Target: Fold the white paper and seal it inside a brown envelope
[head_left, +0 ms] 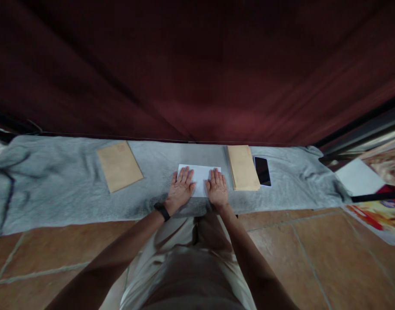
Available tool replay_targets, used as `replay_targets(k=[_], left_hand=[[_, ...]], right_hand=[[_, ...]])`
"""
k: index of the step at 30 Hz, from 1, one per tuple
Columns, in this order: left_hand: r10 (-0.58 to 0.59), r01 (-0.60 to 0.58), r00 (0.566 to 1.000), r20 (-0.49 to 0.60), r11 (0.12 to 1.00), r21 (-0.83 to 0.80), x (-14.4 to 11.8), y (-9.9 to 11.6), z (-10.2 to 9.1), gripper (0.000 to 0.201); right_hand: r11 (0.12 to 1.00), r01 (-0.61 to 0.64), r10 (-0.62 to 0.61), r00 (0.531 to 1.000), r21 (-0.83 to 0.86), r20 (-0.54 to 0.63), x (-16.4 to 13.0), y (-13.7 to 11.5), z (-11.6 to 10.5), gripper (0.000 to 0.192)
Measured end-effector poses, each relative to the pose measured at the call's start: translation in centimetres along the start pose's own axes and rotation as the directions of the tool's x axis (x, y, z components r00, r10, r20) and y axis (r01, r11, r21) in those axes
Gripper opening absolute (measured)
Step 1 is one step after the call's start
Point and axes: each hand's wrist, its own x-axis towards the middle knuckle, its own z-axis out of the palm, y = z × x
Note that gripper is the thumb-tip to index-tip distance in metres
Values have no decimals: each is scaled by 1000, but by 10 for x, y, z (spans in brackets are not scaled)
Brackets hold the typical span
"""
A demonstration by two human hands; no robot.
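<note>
Dark red curtain (197,73) hangs behind a grey, fuzzy cloth (55,189) spread along terracotta floor tiles (313,258). Both the left hand (180,189) and the right hand (217,188) lie flat with fingers extended, palms pressing a white sheet of paper (201,176) at the cloth's centre, gripping nothing. One tan envelope (119,165) lies well apart to the left; a tan envelope stack (243,168) sits just right, a black phone (262,171) beside it. Bare cloth stretches toward both ends.

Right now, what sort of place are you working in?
Probably a room in a home, with the work done at floor level: a grey cloth lies over terracotta floor tiles below a dark red curtain. Both hands press a white sheet of paper flat, between brown envelopes.
</note>
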Motion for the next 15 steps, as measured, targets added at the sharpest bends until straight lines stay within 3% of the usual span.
replay_targets(k=[4, 11, 15], left_hand=[[-1, 1, 999, -40, 1000, -1, 2, 7, -2, 61], [164, -166, 986, -36, 984, -65, 17, 47, 13, 58], [161, -163, 986, -38, 984, -68, 23, 45, 19, 59]], right_hand=[[1000, -4, 4, 1000, -1, -29, -15, 3, -3, 58], [1000, -18, 17, 1000, -12, -22, -18, 2, -7, 57], [1000, -20, 19, 999, -17, -26, -18, 1, -7, 56]])
